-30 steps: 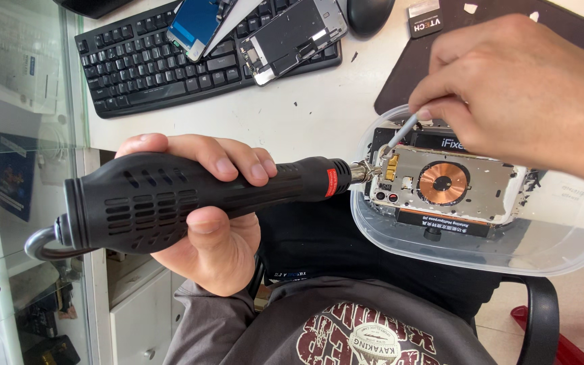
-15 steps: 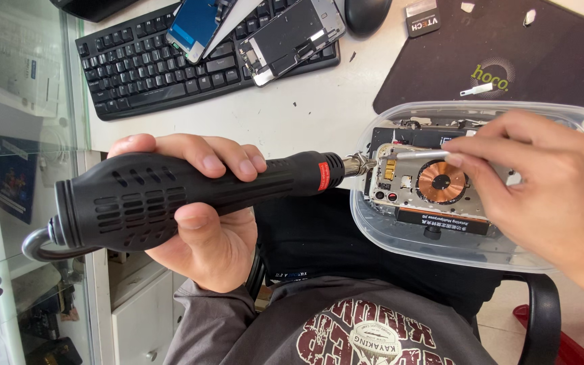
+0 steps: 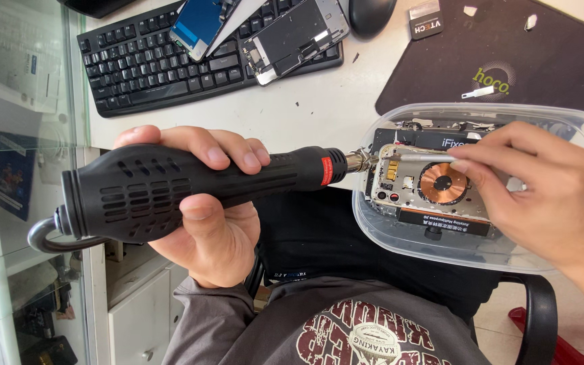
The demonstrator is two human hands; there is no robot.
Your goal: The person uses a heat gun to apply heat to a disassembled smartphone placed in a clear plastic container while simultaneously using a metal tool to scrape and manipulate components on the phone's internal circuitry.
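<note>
Left hand (image 3: 204, 216) is clenched round the fat ribbed grip of a black plastic hot-air handpiece (image 3: 184, 186), thumb under, four fingers (image 3: 238, 152) curled over the top. The tool's long axis runs level, left to right; a red band sits just ahead of the knuckles, and the short metal nozzle (image 3: 358, 161) juts out past the fingertips toward the work. A looped cord leaves the butt end behind the palm.

Right hand (image 3: 542, 192) pinches a thin silver pair of tweezers (image 3: 427, 157) between thumb and forefinger, tips running leftward toward the nozzle. Whether the tweezer tips grip anything I cannot tell.

Between the two hands lies an opened phone chassis with a round copper coil (image 3: 443, 183), resting in a clear plastic oval tub (image 3: 441, 247). The coil sits just beside the right fingertips and directly ahead of the nozzle mouth; the right hand is nearer.

Beyond the left fingers: a black keyboard (image 3: 143, 67) with loose phone screens (image 3: 295, 37) on it.
</note>
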